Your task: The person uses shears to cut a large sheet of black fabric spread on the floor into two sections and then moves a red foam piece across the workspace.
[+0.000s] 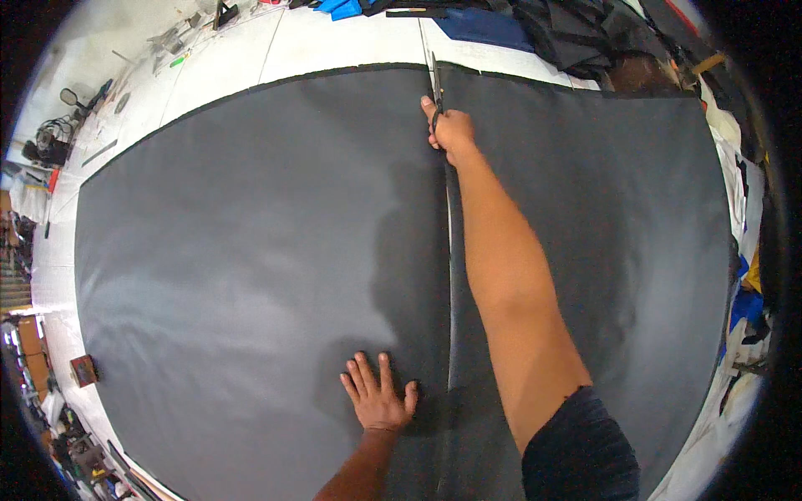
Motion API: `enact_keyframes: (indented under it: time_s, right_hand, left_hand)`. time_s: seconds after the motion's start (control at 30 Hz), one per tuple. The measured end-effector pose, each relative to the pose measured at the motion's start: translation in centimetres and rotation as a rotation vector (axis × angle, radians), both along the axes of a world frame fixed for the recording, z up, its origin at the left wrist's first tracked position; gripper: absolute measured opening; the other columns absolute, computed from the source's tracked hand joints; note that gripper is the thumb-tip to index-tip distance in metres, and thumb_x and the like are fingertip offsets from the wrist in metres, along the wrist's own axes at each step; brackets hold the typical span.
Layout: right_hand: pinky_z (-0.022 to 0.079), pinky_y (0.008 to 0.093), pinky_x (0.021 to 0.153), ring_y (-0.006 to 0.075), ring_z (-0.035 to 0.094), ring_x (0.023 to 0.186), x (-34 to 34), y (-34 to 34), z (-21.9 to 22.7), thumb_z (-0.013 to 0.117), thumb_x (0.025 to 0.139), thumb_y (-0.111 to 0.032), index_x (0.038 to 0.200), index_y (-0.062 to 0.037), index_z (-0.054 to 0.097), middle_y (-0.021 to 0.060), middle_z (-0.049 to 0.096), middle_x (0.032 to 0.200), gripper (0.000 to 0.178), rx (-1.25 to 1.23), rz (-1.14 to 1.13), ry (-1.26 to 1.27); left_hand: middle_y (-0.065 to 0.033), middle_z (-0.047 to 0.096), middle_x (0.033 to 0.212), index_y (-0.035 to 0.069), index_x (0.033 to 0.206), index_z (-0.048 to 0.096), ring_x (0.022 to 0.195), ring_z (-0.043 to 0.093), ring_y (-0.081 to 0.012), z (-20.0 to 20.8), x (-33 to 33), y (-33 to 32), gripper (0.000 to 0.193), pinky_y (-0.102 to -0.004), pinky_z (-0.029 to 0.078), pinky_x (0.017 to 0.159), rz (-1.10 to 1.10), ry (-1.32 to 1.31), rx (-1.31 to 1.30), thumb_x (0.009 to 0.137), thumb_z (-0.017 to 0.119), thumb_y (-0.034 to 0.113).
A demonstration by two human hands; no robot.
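A wide sheet of dark grey material [251,217] covers most of the white table. A long slit runs through it from near my body to the far edge, with a strip of white showing in the gap. My right hand [451,129] is stretched out to the far end of that slit, closed around a pair of scissors [437,83]. Their blades point away from me, at the sheet's far edge. Flat on the sheet, left of the slit and close to me, lies my left hand [381,399] with its fingers spread.
Blue and black folded material [484,29] lies beyond the far edge. A small brown box [83,370] sits at the left edge of the white table [58,284]. Tools and clutter line the far left. Crumpled white, blue and yellow material [746,309] is heaped along the right.
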State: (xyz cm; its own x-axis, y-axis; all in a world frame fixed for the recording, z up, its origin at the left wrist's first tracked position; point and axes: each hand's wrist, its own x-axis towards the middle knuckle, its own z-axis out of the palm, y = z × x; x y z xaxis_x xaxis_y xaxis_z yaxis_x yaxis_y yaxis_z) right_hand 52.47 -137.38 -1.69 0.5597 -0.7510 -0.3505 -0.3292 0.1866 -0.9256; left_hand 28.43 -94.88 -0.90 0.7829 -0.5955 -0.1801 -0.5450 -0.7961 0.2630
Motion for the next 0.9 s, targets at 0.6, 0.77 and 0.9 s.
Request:
enact_keyframes:
  time_s: [0.6,0.77,0.9]
  right_hand:
    - [0.037,0.0438,0.102,0.0290,0.048,0.116,-62.9,41.0,4.2,0.062,0.092,-0.021,0.135,0.0041,0.031,0.0170,0.050,0.124,0.059,-0.419,-0.226,0.592]
    - [0.034,0.0504,0.103,0.0407,0.048,0.115,-68.2,48.4,3.0,0.069,0.085,-0.028,0.131,0.0076,0.039,0.0252,0.050,0.123,0.065,-0.509,-0.284,0.815]
    - [0.034,0.0561,0.101,0.0486,0.048,0.114,-68.6,49.5,0.7,0.075,0.075,-0.028,0.128,0.0035,0.046,0.0273,0.054,0.121,0.068,-0.655,-0.391,0.848]
  left_hand:
    - [-0.0278,0.022,0.154,0.007,0.147,0.036,0.143,0.019,-0.0463,0.8,0.4,-0.8,0.075,-0.0589,0.013,0.115,0.002,-0.097,-0.069,0.086,0.057,0.046]
    - [-0.0241,0.022,0.155,0.011,0.148,0.035,0.145,0.018,-0.0420,-0.6,0.3,-0.8,0.075,-0.0553,0.011,0.117,-0.001,-0.201,-0.119,0.088,0.056,0.051]
    - [-0.0221,0.021,0.156,0.012,0.150,0.034,0.146,0.016,-0.0384,-1.8,-0.4,-0.8,0.081,-0.0527,0.010,0.118,-0.050,-0.232,-0.137,0.087,0.054,0.060]
